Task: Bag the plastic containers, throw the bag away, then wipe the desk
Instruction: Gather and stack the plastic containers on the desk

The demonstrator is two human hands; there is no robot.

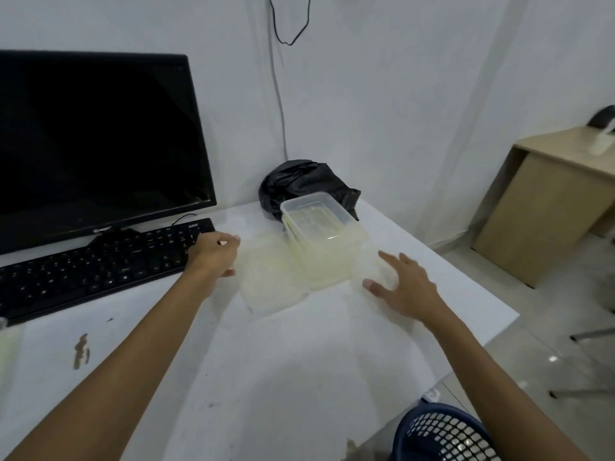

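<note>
Containers: clear plastic container stack [321, 241] near counter [299, 361] far edge, touching black bin bag [299, 184] behind it.
Lids: flat clear lids [271, 281] just left of stack.
Left hand [214, 252]: fingers loosely curled at lid edge; grip cannot be told.
Right hand [404, 287]: fingers spread, resting right of stack, holding nothing.

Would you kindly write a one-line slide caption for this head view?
Both hands, left hand and right hand, reach toward stacked plastic containers before a black bag on the white desk.
</note>
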